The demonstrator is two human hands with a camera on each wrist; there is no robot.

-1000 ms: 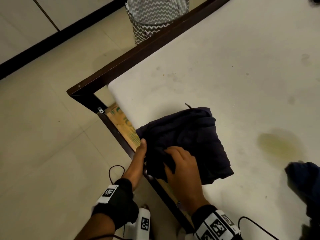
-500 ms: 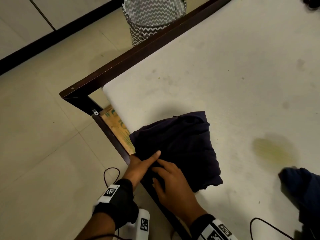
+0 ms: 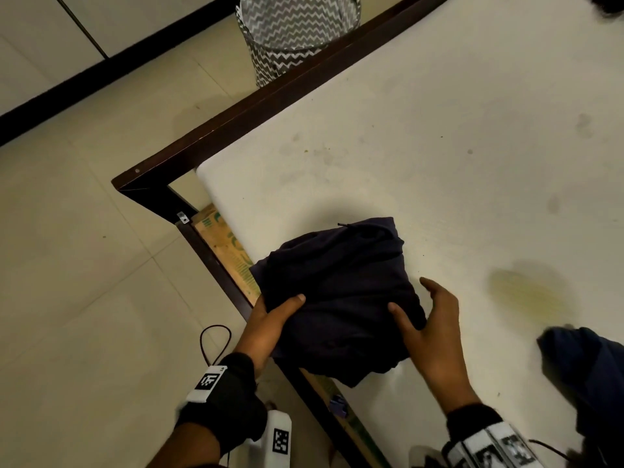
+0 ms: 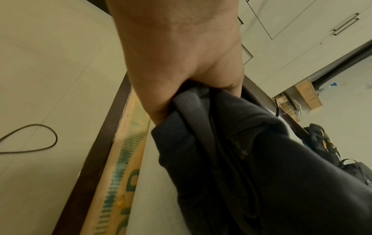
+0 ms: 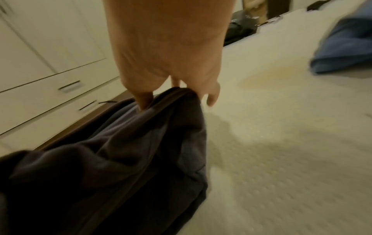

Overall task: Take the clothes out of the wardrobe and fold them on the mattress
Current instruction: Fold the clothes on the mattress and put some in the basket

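Fingers buried in folded cloth at the mattress corner

Left hand (image 4: 177,52) fingers vanish under the dark garment (image 3: 337,298); the blue cloth (image 3: 587,373) is cut off at the frame's lower right, and blurred at upper right in the right wrist view; the chevron basket (image 3: 297,32) is cropped by the top edge.

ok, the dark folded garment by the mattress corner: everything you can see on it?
The dark garment is navy-black, soft knit with a ribbed band and a thin drawcord end poking out at its far edge. It is folded into a thick, roughly square bundle lying on the mattress near the corner, its near edge overhanging the bed frame. The left hand grips its left edge, thumb on top; the right hand holds its right side.
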